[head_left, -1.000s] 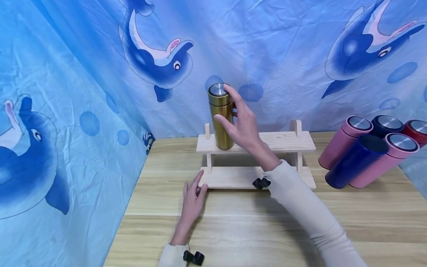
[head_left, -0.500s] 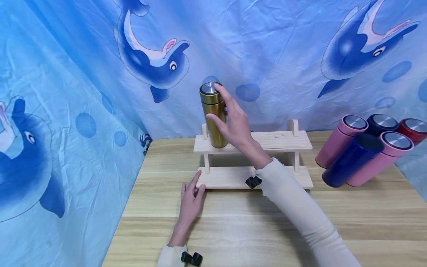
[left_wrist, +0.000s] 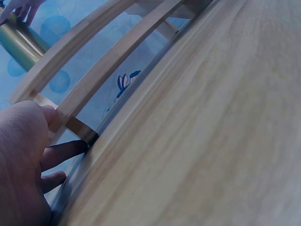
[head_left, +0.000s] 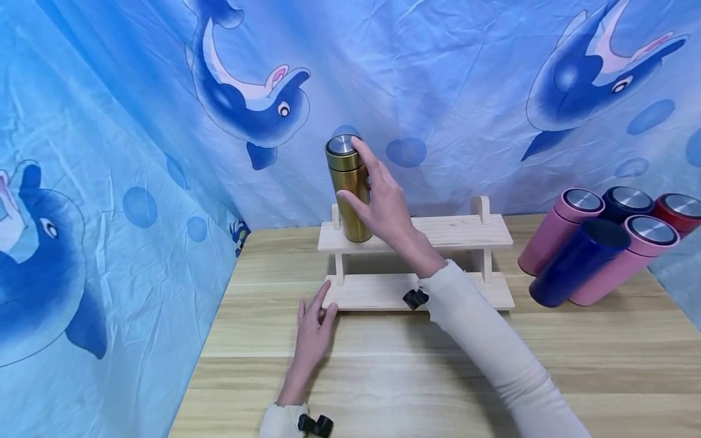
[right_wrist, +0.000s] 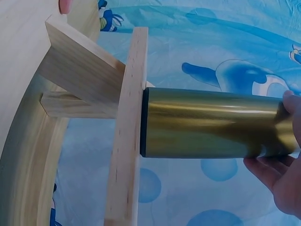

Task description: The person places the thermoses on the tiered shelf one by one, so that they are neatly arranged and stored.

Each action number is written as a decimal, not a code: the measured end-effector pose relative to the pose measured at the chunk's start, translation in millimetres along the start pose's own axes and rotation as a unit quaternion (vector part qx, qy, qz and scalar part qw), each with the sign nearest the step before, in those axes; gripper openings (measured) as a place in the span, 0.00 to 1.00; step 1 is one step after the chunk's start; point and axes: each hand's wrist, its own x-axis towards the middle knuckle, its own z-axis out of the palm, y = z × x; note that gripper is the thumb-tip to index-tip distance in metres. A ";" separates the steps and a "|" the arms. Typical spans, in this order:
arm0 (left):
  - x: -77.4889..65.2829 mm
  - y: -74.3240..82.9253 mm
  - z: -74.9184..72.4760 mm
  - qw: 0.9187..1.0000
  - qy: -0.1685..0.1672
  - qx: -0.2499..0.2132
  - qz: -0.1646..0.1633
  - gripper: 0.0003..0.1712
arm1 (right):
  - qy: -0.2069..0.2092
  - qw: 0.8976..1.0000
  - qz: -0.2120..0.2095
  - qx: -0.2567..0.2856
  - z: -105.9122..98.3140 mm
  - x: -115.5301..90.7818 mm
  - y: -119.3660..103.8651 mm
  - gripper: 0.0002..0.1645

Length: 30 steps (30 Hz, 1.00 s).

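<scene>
A gold thermos flask stands upright at the left end of the upper board of a two-tier wooden rack. My right hand grips it from the right, thumb on its front and a finger reaching onto the silver-topped lid. In the right wrist view the flask's dark base meets the board. My left hand holds the lower board's left front corner between thumb and fingers; the left wrist view shows the thumb against the board's end, with other fingers reaching past it near the tabletop.
Several more flasks stand close together at the table's right: a pink one, a dark blue one, a red one, another pink one and a leaning blue cylinder. A blue dolphin-print curtain hangs behind the rack.
The head view has shifted slightly. The gold flask and right hand have moved a little left toward the upper board's end upright. The left hand stays at the lower board's corner.
</scene>
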 end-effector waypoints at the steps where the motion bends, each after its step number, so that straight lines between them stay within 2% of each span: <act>1: -0.2 0.4 -0.2 1.000 0.000 0.001 -0.001 0.32 | -0.004 1.000 0.000 -0.001 -0.5 -0.4 0.2 0.54; 8: -0.4 2.4 -1.3 1.000 0.001 0.001 0.001 0.32 | -0.025 1.000 -0.005 0.013 -4.4 -1.9 1.7 0.60; 14: 1.0 1.9 -0.4 1.000 0.001 -0.004 0.001 0.32 | -0.036 0.999 0.017 0.026 -10.7 -7.0 4.9 0.66; 20: 1.0 -0.3 0.8 1.000 0.004 -0.005 -0.005 0.33 | -0.038 0.998 0.023 0.033 -18.7 -18.3 8.5 0.66; 23: 0.6 -0.5 1.1 1.000 0.003 -0.009 -0.013 0.35 | -0.028 0.999 0.017 0.033 -25.4 -26.6 7.9 0.64; 30: -0.9 0.1 1.0 0.998 -0.006 -0.019 -0.052 0.41 | 0.003 0.999 0.003 0.034 -44.5 -49.9 8.2 0.61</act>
